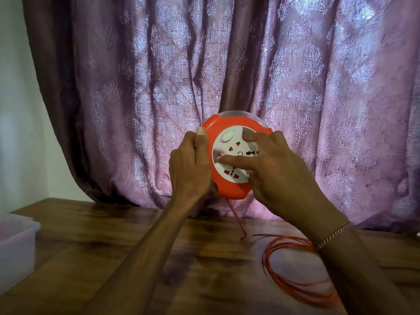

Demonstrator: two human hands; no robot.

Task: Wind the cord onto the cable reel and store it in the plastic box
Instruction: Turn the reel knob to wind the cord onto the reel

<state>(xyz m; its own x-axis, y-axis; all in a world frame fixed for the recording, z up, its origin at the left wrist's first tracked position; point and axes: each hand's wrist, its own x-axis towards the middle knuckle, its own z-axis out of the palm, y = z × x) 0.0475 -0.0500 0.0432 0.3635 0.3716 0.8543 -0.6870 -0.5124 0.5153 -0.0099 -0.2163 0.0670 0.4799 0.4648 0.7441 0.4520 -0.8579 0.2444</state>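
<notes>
An orange round cable reel (229,189) with a white socket face is held upright above the wooden table (113,258). My left hand (191,167) grips its left rim, thumb on the top edge. My right hand (272,169) rests its fingers on the white face, index finger pressed near the centre. An orange cord (293,285) drops from the bottom of the reel and lies in loose loops on the table at the right, partly hidden by my right forearm. The translucent plastic box (16,246) stands at the left edge.
A purple patterned curtain (204,76) hangs close behind the reel and reaches the table's back edge. A pale wall (16,110) shows at the left. A bracelet (333,235) is on my right wrist.
</notes>
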